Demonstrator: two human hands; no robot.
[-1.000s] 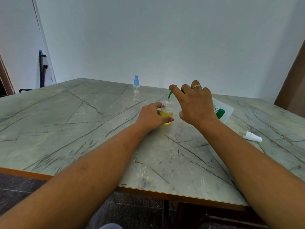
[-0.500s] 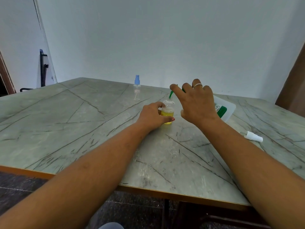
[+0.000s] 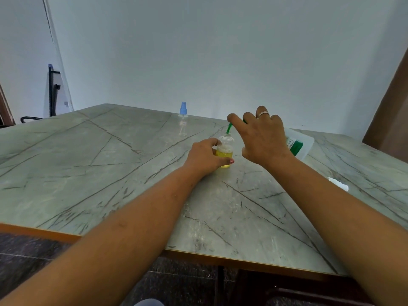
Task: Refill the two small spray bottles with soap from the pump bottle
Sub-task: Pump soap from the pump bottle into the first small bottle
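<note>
A small clear spray bottle (image 3: 225, 151), its top off and partly full of yellow soap, stands upright on the table (image 3: 110, 164). My left hand (image 3: 205, 156) grips its body. My right hand (image 3: 262, 138) rests on the green pump head of the pump bottle (image 3: 298, 144), whose green spout (image 3: 229, 128) points down into the small bottle's open neck. Most of the pump bottle is hidden behind my right hand. A second small spray bottle (image 3: 183, 118) with a blue top stands farther back, looking empty.
A white spray cap (image 3: 337, 183) lies on the table to the right, beside my right forearm. The table's wooden front edge (image 3: 242, 259) runs below my arms. A white wall stands behind the table. A dark frame (image 3: 53, 89) leans at far left.
Both hands and the bottles hold their places. The yellow soap stands a little higher in the small bottle.
</note>
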